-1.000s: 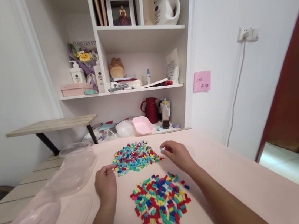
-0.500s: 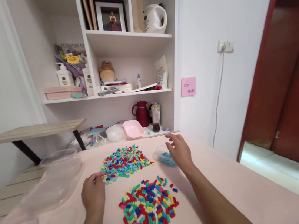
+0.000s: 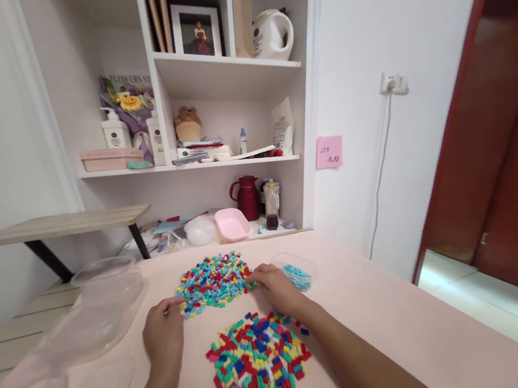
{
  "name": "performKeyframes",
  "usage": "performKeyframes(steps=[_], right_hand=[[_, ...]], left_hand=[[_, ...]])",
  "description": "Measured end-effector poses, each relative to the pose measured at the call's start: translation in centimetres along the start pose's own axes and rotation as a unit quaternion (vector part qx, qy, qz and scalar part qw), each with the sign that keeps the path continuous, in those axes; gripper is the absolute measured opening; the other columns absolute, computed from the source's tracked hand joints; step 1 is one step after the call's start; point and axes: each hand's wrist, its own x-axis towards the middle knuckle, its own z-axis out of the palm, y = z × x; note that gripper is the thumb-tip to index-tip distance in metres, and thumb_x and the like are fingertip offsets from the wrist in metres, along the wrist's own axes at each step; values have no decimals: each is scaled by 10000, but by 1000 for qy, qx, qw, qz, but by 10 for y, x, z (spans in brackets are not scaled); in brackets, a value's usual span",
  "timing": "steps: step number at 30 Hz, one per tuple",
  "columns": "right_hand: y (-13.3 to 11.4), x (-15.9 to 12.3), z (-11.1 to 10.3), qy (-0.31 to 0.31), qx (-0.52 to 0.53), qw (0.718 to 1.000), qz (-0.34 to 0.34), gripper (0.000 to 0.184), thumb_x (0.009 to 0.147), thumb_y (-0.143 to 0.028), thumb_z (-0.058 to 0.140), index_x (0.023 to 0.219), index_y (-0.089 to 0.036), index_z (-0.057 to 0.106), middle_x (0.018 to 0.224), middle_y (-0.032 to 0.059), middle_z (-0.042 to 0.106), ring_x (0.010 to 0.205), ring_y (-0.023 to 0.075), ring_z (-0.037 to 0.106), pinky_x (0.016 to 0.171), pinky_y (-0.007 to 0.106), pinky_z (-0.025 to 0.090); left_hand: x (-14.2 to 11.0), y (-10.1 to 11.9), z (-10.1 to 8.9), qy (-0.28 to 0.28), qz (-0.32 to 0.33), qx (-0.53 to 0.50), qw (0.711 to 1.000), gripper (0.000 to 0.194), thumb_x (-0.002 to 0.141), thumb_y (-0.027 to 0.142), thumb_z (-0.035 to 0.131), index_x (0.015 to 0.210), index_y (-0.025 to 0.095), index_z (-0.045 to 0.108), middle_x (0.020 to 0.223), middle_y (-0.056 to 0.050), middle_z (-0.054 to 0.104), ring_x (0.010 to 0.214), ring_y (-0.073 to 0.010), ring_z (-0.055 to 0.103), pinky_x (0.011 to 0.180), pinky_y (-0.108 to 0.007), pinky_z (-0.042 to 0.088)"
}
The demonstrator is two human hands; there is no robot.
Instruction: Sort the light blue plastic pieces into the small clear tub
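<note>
A heap of small toy building bricks (image 3: 216, 278), much of it light blue, lies on the far part of the pink tabletop. My left hand (image 3: 164, 331) rests at its left edge, fingers curled together and tips touching the bricks. At the right edge, my right hand (image 3: 280, 289) has its fingertips drawn together among the bricks; anything between them is too small to make out. Just beyond that hand stands a clear plastic tub (image 3: 309, 267) holding light blue bricks (image 3: 295, 275). Nearer to me spreads a second heap of larger mixed-colour bricks (image 3: 260, 369).
Clear plastic containers and lids (image 3: 93, 322) line the table's left side. Behind the table, a shelf unit (image 3: 226, 75) holds a pink basin (image 3: 233, 224), a red jug (image 3: 246, 197) and a bottle (image 3: 271, 206). A wooden bench-like top (image 3: 54, 226) stands at the left.
My right hand has moved left and down from above the clear tub to the right edge of the far brick heap, its fingers drawing together. My left hand has stayed in place.
</note>
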Motion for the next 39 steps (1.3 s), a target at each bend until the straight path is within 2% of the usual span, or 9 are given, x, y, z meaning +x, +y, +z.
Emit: performKeyframes(steps=[5,9,14,20,28,34,39], right_hand=[[6,-2,0,-35,-12,999,-9,379,826,-88,470,1102,-266,658,1081,56,611,1031,197,520,887,293,370],[8,-3,-1,-36,16,999,7,338,838,-87,440,1021,-231,685,1009,61,612,972,178,551,845,260,388],[5,-3,0,-24,10,999,21,362,869,-140,430,1139,-258,640,1031,65,595,973,176,561,831,253,396],[-2,-5,-2,-69,-10,997,21,302,849,-156,457,984,-267,702,1016,41,630,934,172,588,820,257,397],[-9,-9,-9,-68,-31,996,50,313,790,-179,497,991,-294,707,991,22,689,927,189,609,748,258,409],[-16,-6,-5,-62,-67,994,67,274,776,-191,528,927,-304,727,984,24,677,871,182,614,689,259,397],[-21,-4,-6,-27,-62,997,40,193,774,-215,570,872,-281,723,956,24,669,854,178,600,680,254,396]], left_hand=[[-1,1,0,-7,4,2,1000,283,735,240,447,843,220,709,850,-32,713,691,-188,652,663,-294,442],[2,-2,2,-9,0,13,1000,287,742,246,444,846,223,711,843,-37,712,721,-198,652,662,-297,439],[3,-4,3,-10,0,10,1000,273,737,249,446,826,229,703,831,-35,713,741,-207,655,652,-298,434],[2,-3,2,-14,-3,8,1000,265,739,261,447,813,231,700,834,-30,716,719,-202,657,657,-298,437],[3,-4,2,-10,4,12,1000,277,738,253,452,842,229,708,879,-33,722,756,-203,656,675,-298,440],[3,-5,2,-16,1,14,1000,280,746,266,449,856,233,704,904,-33,719,776,-211,656,676,-303,442],[2,-3,1,-13,1,9,1000,269,742,268,446,829,232,698,891,-29,710,741,-199,660,671,-296,446]])
